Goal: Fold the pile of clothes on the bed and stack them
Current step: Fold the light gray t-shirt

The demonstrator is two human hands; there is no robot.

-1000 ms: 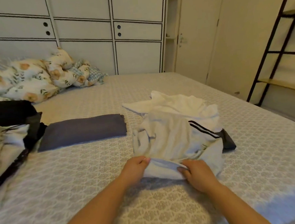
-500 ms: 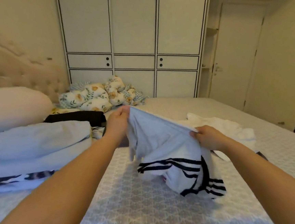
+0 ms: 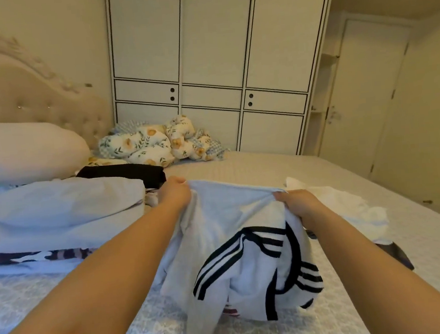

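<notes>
A: Hands first, what are they doing?

B: Left hand pinches one top corner of a pale shirt, fingers curled round the cloth. Right hand grips the other corner the same way. The top edge is stretched between them and the rest hangs down onto the bed.

A: Any writing or logo on it?

B: None that I can read. Only black triple stripes, curving across the hanging part.

A: Where is the rest of the laundry?

B: At nine o'clock of the shirt, a heap of clothes with a black garment behind it. At three o'clock, touching the right wrist, a crumpled white cloth. At eleven o'clock, a floral blanket near the pillow, with the wardrobe at twelve
</notes>
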